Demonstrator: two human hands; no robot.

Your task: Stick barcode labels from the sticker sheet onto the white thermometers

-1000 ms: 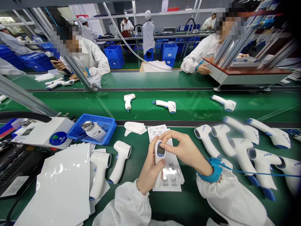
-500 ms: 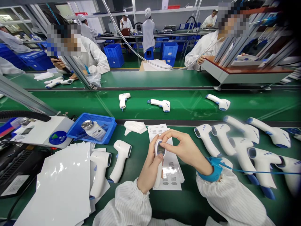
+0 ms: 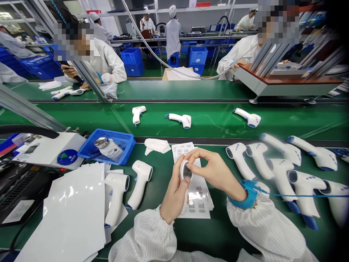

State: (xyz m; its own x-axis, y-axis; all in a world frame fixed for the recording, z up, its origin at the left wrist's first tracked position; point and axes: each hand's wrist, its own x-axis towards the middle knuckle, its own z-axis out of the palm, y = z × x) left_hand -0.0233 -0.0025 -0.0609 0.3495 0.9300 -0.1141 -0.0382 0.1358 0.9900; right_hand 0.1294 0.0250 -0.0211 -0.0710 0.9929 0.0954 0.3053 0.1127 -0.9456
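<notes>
My left hand (image 3: 173, 193) is wrapped around a white infrared thermometer (image 3: 183, 209), its display end turned up toward me. A grey patch with fine lines shows on that end, beside my left thumb. My right hand (image 3: 208, 165) is closed in a pinch at the thermometer's head, thumb and fingertips touching the display edge. Whether something small is between those fingertips I cannot tell. Beneath both hands lie printed label sheets (image 3: 200, 211). Two more thermometers, one nearer (image 3: 117, 198) and one farther (image 3: 140, 183), lie to the left.
Several thermometers (image 3: 240, 160) are grouped at right. Three others, including one in the middle (image 3: 180, 120), lie on the green belt (image 3: 212, 127). At left are a blue tray (image 3: 128, 151) with a bottle, white sheets (image 3: 71, 211) and a white box (image 3: 51, 149). A blue wrist cord (image 3: 300, 196) stretches rightward. Co-workers sit opposite.
The three thermometers on the belt have shifted slightly left. My hands keep nearly the same hold, and more of the grey patch shows on the display end.
</notes>
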